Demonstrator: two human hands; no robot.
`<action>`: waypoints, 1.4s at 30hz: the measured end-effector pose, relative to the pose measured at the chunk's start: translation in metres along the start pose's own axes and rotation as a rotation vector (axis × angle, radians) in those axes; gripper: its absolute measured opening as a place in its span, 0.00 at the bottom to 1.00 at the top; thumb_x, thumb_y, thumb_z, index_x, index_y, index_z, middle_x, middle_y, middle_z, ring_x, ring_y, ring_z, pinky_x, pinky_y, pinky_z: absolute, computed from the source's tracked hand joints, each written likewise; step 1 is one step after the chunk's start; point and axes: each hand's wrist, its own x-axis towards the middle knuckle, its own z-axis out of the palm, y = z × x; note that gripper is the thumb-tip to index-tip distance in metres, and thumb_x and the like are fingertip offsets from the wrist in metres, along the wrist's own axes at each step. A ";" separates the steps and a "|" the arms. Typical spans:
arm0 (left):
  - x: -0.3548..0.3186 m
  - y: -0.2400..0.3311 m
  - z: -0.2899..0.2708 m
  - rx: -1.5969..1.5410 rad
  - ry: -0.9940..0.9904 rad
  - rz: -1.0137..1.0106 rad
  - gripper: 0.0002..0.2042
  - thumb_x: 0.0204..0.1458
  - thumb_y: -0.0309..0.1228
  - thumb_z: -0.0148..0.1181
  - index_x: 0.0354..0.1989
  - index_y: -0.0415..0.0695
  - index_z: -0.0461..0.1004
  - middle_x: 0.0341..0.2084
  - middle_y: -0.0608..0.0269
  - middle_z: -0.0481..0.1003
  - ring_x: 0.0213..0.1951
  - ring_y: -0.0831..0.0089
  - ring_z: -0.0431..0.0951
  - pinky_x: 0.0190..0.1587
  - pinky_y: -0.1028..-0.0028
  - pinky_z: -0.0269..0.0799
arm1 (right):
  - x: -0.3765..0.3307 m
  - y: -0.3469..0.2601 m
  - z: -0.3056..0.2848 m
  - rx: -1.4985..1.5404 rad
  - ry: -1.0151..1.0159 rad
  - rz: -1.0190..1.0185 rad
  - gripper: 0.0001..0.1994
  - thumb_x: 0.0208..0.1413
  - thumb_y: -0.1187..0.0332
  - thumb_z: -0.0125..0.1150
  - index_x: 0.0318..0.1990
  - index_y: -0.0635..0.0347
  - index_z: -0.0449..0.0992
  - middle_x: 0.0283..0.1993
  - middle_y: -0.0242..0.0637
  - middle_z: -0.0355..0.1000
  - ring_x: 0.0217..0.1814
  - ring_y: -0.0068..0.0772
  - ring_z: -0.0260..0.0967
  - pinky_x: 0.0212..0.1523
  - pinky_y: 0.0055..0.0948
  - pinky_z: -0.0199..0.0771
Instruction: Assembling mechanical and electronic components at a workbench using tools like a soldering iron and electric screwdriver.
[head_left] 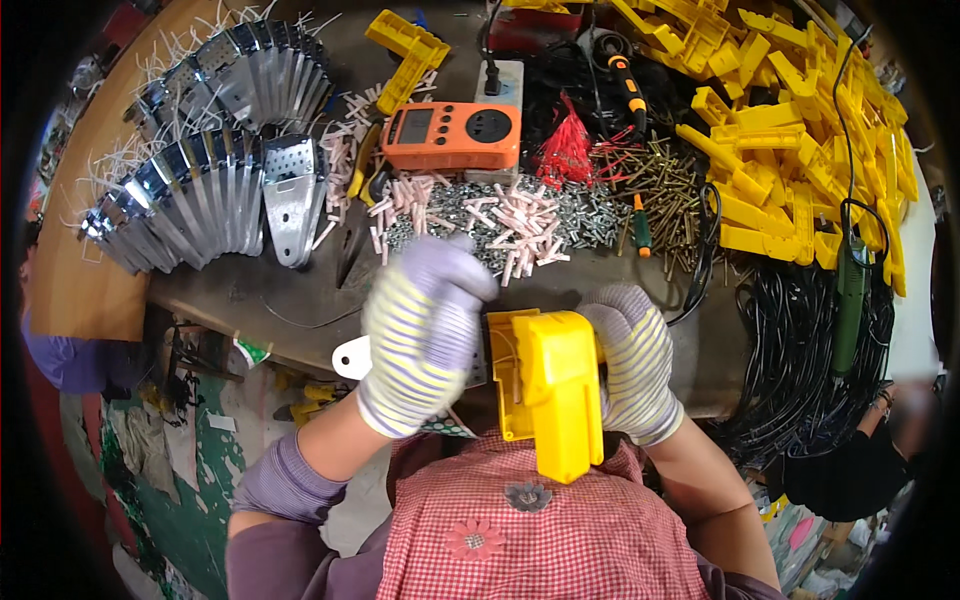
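My right hand (pixel 632 360), in a striped knit glove, grips a yellow plastic housing (pixel 565 395) by its right side. The housing is tilted above my lap, its hollow side turned left. Just left of it is my gloved left hand (pixel 425 325), raised and blurred by motion. Its fingers look curled closed; whatever they pinch, if anything, is hidden. Behind the left wrist, a metal plate (pixel 351 358) with a rounded end and a hole sticks out at the table edge; whether the hand touches it I cannot tell.
Metal plates with white wires (pixel 190 190) stand in rows at left. An orange meter (pixel 450 136) sits behind pale wired parts (pixel 520 225) and brass screws (pixel 665 205). Yellow housings (pixel 790 140) are heaped at right, above black cables (pixel 800 350) and a green tool (pixel 850 300).
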 end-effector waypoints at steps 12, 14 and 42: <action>-0.018 0.024 -0.012 0.453 -0.714 0.106 0.60 0.30 0.73 0.64 0.67 0.39 0.61 0.59 0.44 0.65 0.60 0.46 0.65 0.64 0.46 0.55 | 0.004 -0.005 0.008 -0.336 -0.186 -0.078 0.18 0.34 0.67 0.60 0.38 0.60 0.75 0.37 0.40 0.70 0.37 0.44 0.69 0.37 0.42 0.69; -0.018 0.026 -0.011 0.486 -0.737 0.122 0.61 0.27 0.73 0.66 0.67 0.39 0.61 0.60 0.44 0.64 0.61 0.45 0.65 0.64 0.46 0.55 | 0.004 -0.010 0.009 -0.373 -0.223 -0.055 0.18 0.36 0.65 0.61 0.39 0.60 0.75 0.37 0.40 0.71 0.37 0.43 0.69 0.37 0.41 0.69; -0.014 0.026 -0.007 0.656 -0.765 0.117 0.60 0.22 0.63 0.73 0.69 0.42 0.60 0.54 0.42 0.65 0.53 0.46 0.69 0.58 0.49 0.61 | 0.049 0.023 -0.026 -0.202 -0.555 0.364 0.28 0.67 0.44 0.45 0.37 0.59 0.82 0.31 0.51 0.78 0.35 0.57 0.76 0.41 0.48 0.77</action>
